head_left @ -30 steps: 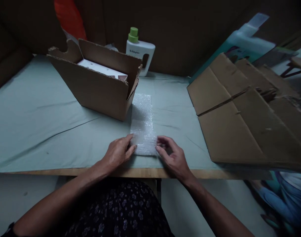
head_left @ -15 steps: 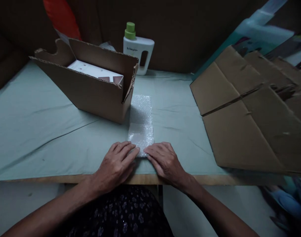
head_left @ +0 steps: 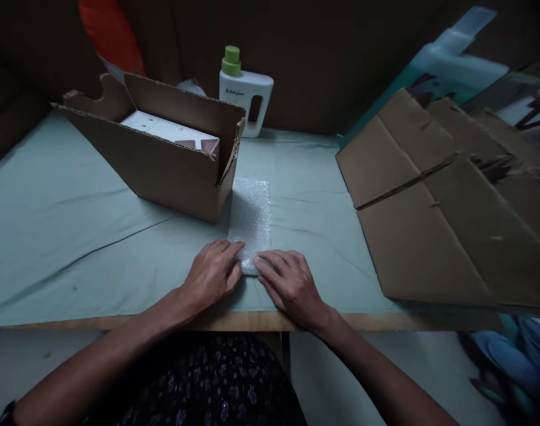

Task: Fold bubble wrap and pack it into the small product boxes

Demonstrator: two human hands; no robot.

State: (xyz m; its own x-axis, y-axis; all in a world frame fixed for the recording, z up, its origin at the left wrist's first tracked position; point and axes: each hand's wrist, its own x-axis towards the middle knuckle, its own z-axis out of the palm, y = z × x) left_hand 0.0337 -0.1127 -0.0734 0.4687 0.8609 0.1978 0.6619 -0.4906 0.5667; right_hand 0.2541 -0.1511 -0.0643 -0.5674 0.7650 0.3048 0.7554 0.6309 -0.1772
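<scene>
A strip of bubble wrap point(head_left: 251, 214) lies on the pale green table cover point(head_left: 74, 219), running away from me. Its near end is rolled or folded up under my fingers. My left hand point(head_left: 213, 273) grips that rolled end from the left, fingers curled. On the right side of the roll, my right hand point(head_left: 287, 283) presses with its fingers together. What is inside the roll is hidden. Just beyond the strip stands an open cardboard box point(head_left: 163, 160) with a white carton point(head_left: 167, 129) inside.
A white bottle with a green cap point(head_left: 245, 89) stands at the back. Flattened cardboard sheets point(head_left: 442, 201) lie stacked on the right. An orange object point(head_left: 110, 32) shows at the back left. The table's wooden front edge point(head_left: 252, 321) is close to my body.
Both hands have moved forward along the bubble wrap, rolling its near end away from me. The flat part of the strip is shorter than before.
</scene>
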